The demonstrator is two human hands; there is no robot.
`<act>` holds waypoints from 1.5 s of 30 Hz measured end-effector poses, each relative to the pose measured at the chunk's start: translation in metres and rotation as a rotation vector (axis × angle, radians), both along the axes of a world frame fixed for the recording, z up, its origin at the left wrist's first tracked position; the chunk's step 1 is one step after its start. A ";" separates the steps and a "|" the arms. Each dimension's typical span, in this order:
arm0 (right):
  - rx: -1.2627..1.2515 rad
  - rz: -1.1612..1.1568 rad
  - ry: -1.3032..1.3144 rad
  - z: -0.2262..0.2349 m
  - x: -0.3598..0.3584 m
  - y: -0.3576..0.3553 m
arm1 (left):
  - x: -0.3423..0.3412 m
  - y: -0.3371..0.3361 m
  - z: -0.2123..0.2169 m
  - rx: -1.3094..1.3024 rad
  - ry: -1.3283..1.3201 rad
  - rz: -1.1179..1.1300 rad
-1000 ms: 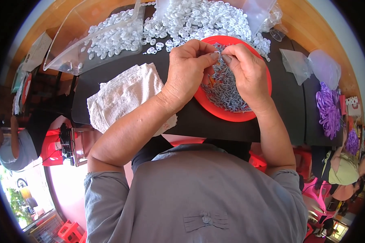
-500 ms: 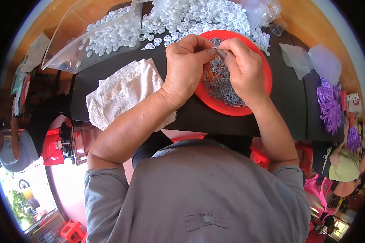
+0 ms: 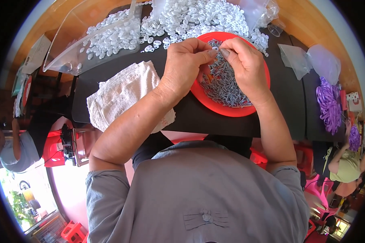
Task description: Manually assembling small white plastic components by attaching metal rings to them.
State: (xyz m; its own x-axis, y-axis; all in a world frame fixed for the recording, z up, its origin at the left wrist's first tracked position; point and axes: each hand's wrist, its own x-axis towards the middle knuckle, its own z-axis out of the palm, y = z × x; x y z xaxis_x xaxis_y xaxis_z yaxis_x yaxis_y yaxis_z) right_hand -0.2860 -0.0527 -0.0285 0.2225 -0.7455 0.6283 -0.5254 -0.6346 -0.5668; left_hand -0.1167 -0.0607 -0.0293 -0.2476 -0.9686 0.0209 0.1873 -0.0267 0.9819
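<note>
Left hand (image 3: 185, 67) and right hand (image 3: 243, 67) meet fingertip to fingertip over red plate (image 3: 231, 109), both pinched narrow on a tiny white piece (image 3: 215, 49) between them. Plate holds grey screws (image 3: 225, 87), sits on black surface (image 3: 284, 105). White towel (image 3: 123, 93) left of plate, white rings pile (image 3: 194, 18) behind
</note>
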 end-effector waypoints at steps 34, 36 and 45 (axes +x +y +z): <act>-0.024 -0.039 0.576 0.002 0.040 -0.120 | -0.014 0.001 -0.025 -0.075 -0.011 -0.015; -0.039 -0.019 0.662 -0.007 0.051 -0.134 | -0.013 0.000 -0.025 -0.079 -0.002 -0.005; 0.047 -0.010 0.822 -0.012 0.067 -0.140 | -0.009 0.003 -0.021 -0.050 -0.034 -0.004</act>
